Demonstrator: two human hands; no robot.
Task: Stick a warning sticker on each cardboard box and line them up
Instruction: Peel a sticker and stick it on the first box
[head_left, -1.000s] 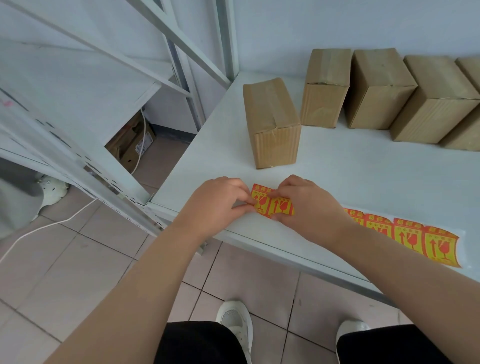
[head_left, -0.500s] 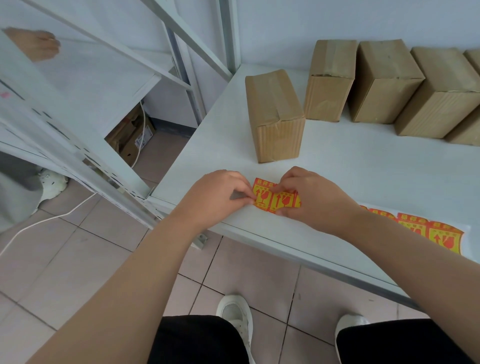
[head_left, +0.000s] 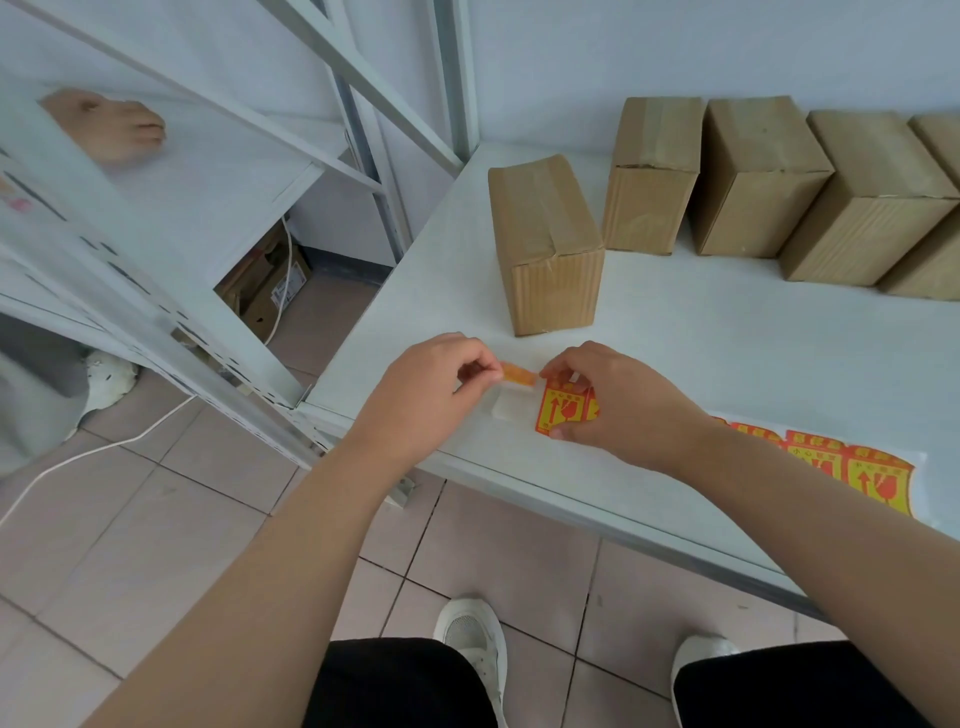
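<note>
A strip of orange-and-yellow warning stickers (head_left: 878, 475) lies along the front edge of the white table (head_left: 727, 353). My left hand (head_left: 431, 395) pinches one sticker (head_left: 519, 375), half peeled off the white backing. My right hand (head_left: 618, 400) pinches the strip's left end flat beside it. One cardboard box (head_left: 545, 244) stands alone just behind my hands. Several more boxes (head_left: 758, 176) stand in a row along the back wall.
A white metal shelving rack (head_left: 171, 218) stands to the left of the table. Under it lie a cardboard carton (head_left: 265, 286) and a white cable on the tiled floor. Another person's foot (head_left: 109, 124) shows at the upper left.
My left hand has lifted a sticker up and leftwards off the strip, baring white backing. My right hand stays on the strip's end. The view has shifted slightly.
</note>
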